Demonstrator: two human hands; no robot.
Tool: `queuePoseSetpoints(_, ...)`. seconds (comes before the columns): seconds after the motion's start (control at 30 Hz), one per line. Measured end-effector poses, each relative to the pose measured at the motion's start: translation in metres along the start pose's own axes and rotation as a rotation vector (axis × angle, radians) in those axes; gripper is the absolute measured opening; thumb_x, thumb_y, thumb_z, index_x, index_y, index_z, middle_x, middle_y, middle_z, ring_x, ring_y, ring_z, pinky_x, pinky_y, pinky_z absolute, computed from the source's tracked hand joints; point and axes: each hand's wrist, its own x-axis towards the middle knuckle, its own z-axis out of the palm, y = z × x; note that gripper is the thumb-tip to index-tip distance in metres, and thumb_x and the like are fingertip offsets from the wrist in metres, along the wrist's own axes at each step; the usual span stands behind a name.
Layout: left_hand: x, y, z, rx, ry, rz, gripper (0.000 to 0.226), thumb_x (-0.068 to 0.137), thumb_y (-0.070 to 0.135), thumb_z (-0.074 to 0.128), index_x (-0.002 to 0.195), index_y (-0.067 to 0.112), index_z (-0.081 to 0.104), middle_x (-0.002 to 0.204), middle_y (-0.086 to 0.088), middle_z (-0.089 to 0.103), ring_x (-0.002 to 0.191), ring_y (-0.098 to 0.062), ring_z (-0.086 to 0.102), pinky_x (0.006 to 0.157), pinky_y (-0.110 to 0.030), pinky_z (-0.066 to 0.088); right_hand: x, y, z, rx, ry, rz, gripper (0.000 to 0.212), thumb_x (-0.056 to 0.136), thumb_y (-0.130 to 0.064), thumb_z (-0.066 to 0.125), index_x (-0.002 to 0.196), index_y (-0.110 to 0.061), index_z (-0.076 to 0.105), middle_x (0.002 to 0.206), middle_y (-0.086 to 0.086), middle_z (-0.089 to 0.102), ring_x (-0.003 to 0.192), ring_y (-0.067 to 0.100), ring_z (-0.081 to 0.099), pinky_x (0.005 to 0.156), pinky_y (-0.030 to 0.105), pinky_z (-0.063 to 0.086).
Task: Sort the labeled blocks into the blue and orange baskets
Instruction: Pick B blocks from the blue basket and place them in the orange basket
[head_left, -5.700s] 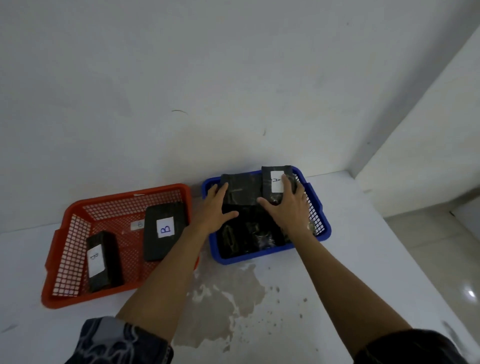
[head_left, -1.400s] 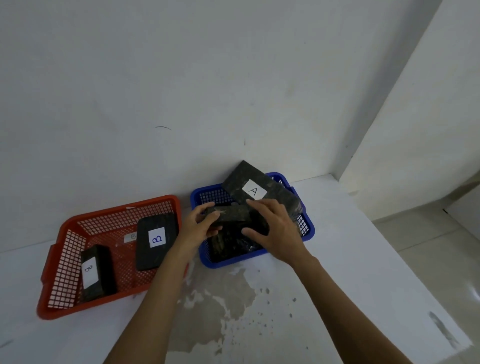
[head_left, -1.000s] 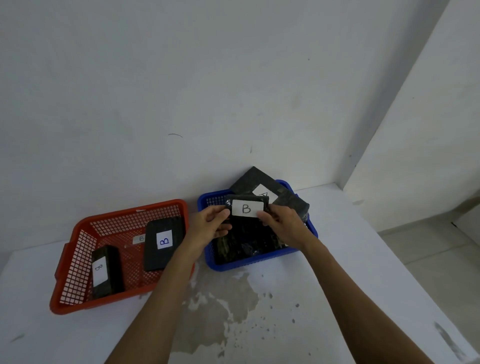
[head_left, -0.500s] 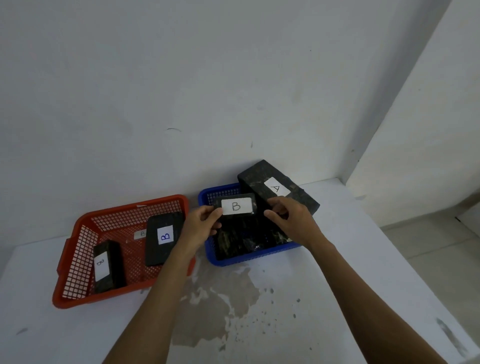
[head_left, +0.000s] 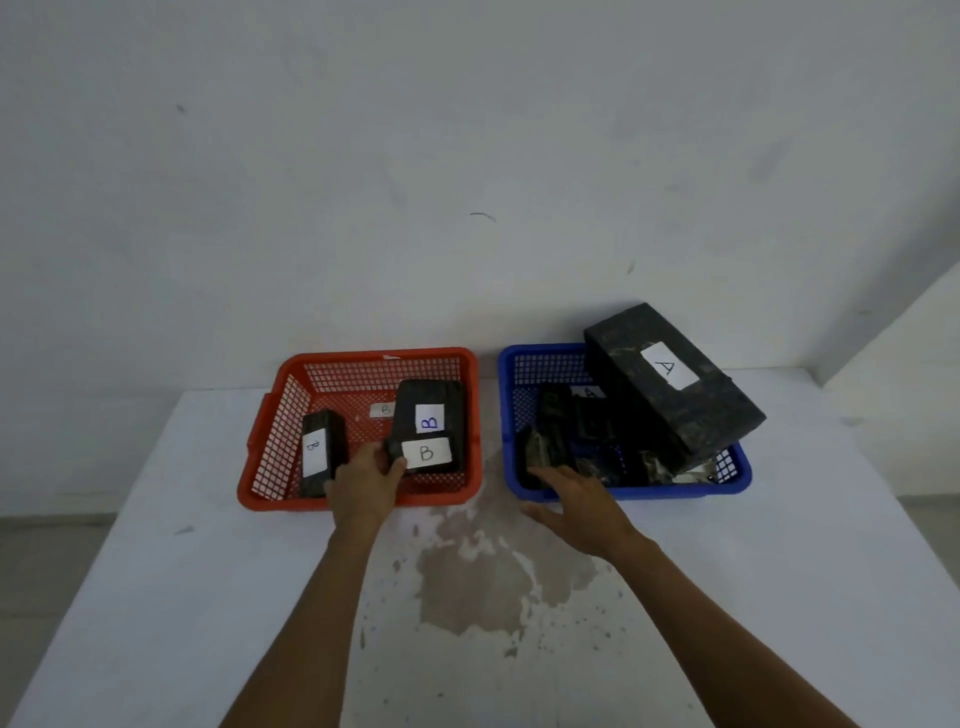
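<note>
The orange basket on the left holds black blocks labelled B: a narrow one at its left and a wide one at its right. My left hand reaches over the front rim and grips a third B block, which lies against the wide one. The blue basket on the right holds several dark blocks; a large block labelled A leans tilted over its back right rim. My right hand rests open at the blue basket's front left rim, holding nothing.
Both baskets stand on a white table against a white wall. A worn brown patch marks the tabletop between my forearms. The table's right edge drops toward the floor at the far right.
My left hand has carried the B block from above the blue basket leftward into the orange basket. My right hand let go of it and dropped to the blue basket's front rim.
</note>
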Motion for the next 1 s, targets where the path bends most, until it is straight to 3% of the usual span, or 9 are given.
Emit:
queuePoseSetpoints(0.1,0.010,0.000,0.002,0.237,-0.110,-0.038,0.038,0.088,0.052,0.062,0.116,0.026,0.065,0.115,-0.008,0.069,0.117,-0.035,0.057,0.107,-0.053,0.035,0.001,0.004,0.005,-0.047,0.030,-0.008,0.066,0.093,-0.065,0.049,0.148,-0.029,0.043,0.147,0.000,0.053,0.133,0.020,0.048,0.111,0.037,0.032)
queuePoseSetpoints(0.2,0.013,-0.003,0.008,0.223,-0.147,-0.060,0.040,0.088,0.053,0.062,0.119,0.027,0.065,0.116,-0.007,0.069,0.119,-0.034,0.057,0.108,-0.052,0.032,0.002,0.005,0.003,-0.023,0.030,-0.005,0.065,0.093,-0.065,0.050,0.147,-0.029,0.045,0.146,-0.001,0.054,0.131,0.020,0.051,0.110,0.035,0.034)
queuePoseSetpoints(0.37,0.001,0.006,0.016,0.122,0.030,-0.054,0.052,0.085,0.048,0.068,0.126,0.018,0.057,0.130,-0.014,0.056,0.124,-0.039,0.050,0.107,-0.057,0.032,-0.002,0.011,-0.005,0.069,0.055,0.026,0.061,0.093,-0.062,0.053,0.142,-0.026,0.051,0.132,-0.001,0.062,0.118,0.022,0.059,0.097,0.036,0.049)
queuePoseSetpoints(0.43,-0.005,0.019,0.020,0.067,0.145,0.051,0.059,0.085,0.045,0.070,0.133,0.016,0.052,0.135,-0.015,0.049,0.125,-0.038,0.047,0.106,-0.056,0.034,-0.001,0.014,-0.012,0.126,0.120,0.057,0.056,0.093,-0.058,0.057,0.137,-0.025,0.055,0.122,0.001,0.064,0.109,0.022,0.062,0.088,0.039,0.054)
queuePoseSetpoints(0.5,-0.006,0.037,0.029,0.004,0.153,0.243,0.058,0.086,0.045,0.069,0.134,0.017,0.053,0.132,-0.011,0.053,0.122,-0.031,0.051,0.105,-0.049,0.039,0.007,0.017,-0.021,0.158,0.182,0.109,0.053,0.093,-0.055,0.059,0.136,-0.024,0.056,0.122,0.003,0.063,0.107,0.021,0.063,0.086,0.040,0.055)
queuePoseSetpoints(0.6,-0.005,0.067,0.047,-0.069,-0.067,0.487,0.054,0.090,0.048,0.063,0.135,0.020,0.055,0.134,-0.003,0.057,0.123,-0.023,0.053,0.108,-0.043,0.040,0.029,0.011,-0.030,0.151,0.152,0.225,0.060,0.092,-0.057,0.058,0.142,-0.024,0.047,0.134,0.008,0.058,0.119,0.028,0.058,0.094,0.046,0.053)
queuePoseSetpoints(0.7,0.000,0.083,0.065,-0.042,-0.209,0.506,0.066,0.091,0.048,0.061,0.148,0.019,0.043,0.154,-0.001,0.039,0.142,-0.022,0.036,0.118,-0.044,0.028,0.054,-0.002,-0.026,0.046,0.036,0.374,0.080,0.090,-0.067,0.053,0.151,-0.020,0.032,0.149,0.016,0.043,0.135,0.039,0.043,0.105,0.052,0.044)
queuePoseSetpoints(0.83,0.003,0.075,0.079,-0.001,-0.204,0.580,0.069,0.091,0.043,0.064,0.151,0.022,0.037,0.161,-0.001,0.028,0.148,-0.024,0.026,0.121,-0.046,0.024,0.073,-0.009,-0.012,-0.111,-0.058,0.492,0.100,0.083,-0.077,0.051,0.156,-0.016,0.019,0.156,0.020,0.033,0.141,0.039,0.033,0.112,0.050,0.033)
queuePoseSetpoints(1.0,0.006,0.071,0.083,-0.019,-0.192,0.604,0.070,0.090,0.043,0.066,0.151,0.026,0.037,0.161,0.000,0.029,0.147,-0.024,0.027,0.120,-0.046,0.026,0.082,0.002,-0.011,-0.044,-0.033,0.514,0.095,0.083,-0.063,0.064,0.155,-0.019,0.021,0.154,0.020,0.038,0.140,0.039,0.035,0.113,0.049,0.035)
